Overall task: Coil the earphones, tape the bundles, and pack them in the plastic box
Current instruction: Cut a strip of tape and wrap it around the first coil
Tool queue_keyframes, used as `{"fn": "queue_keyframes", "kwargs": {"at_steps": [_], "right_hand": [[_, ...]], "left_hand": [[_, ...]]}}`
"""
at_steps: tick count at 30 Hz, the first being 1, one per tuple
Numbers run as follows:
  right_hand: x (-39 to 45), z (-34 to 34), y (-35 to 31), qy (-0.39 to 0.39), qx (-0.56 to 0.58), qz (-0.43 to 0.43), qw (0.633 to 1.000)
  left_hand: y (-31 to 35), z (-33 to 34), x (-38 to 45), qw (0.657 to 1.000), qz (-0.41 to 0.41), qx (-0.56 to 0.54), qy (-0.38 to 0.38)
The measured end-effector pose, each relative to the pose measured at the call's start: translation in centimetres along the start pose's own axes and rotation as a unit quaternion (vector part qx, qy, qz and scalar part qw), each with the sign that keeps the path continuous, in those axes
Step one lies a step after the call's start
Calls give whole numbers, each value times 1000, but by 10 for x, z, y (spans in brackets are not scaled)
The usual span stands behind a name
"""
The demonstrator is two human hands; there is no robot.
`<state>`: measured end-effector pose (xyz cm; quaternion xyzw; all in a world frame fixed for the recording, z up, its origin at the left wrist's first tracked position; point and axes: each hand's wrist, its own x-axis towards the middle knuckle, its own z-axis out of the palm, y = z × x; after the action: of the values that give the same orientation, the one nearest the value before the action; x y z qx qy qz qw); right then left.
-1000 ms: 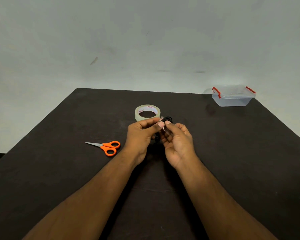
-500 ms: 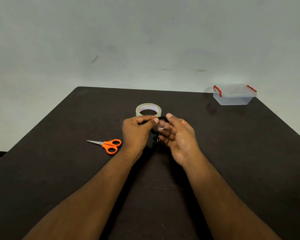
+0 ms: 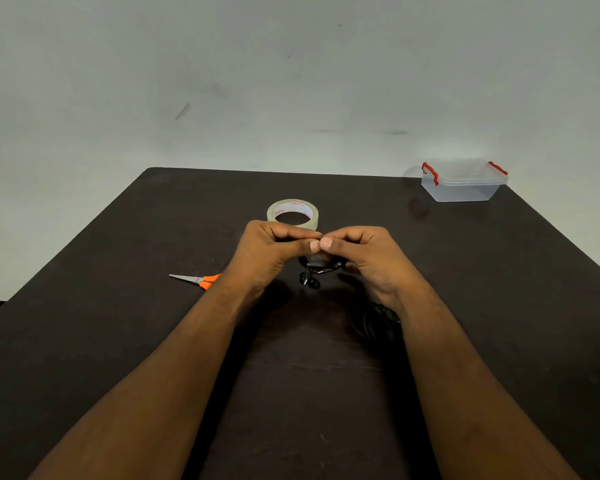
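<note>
Centrally, left hand (image 3: 267, 252) and right hand (image 3: 364, 258) pinch coiled earphones (image 3: 317, 271); tape roll (image 3: 292, 213) red lettering unreadable, possibly brand.

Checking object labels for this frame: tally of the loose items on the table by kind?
Tape roll: 1
Scissors: 1
Plastic box: 1
Earphone bundle in both hands: 1
Second dark cable coil under the right wrist: 1
Total: 5

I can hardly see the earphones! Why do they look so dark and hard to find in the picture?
In the head view, the black earphones hang under both hands against a dark table, in the hands' shadow; only small glints show. The orange scissors and pale tape roll stand out clearly.
</note>
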<state>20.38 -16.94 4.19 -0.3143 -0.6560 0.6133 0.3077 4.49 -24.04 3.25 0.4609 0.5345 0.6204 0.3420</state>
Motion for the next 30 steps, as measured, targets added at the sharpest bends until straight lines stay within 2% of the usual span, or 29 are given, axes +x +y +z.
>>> {"fn": "queue_keyframes", "kwargs": {"at_steps": [5, 10, 16, 22, 30], "right_hand": [[3, -3, 2, 3, 6, -38, 999], [2, -1, 4, 8, 22, -57, 998], [3, 5, 7, 19, 25, -86, 996], [-1, 0, 5, -38, -12, -121, 992], [1, 9, 11, 4, -132, -164, 978]], "left_hand": [[5, -7, 2, 999, -8, 26, -21], [11, -12, 0, 997, -45, 1, -66], [9, -10, 1, 988, -141, -49, -35], [7, -12, 2, 972, -200, -114, -41], [3, -12, 3, 969, -217, -117, -19]]}}
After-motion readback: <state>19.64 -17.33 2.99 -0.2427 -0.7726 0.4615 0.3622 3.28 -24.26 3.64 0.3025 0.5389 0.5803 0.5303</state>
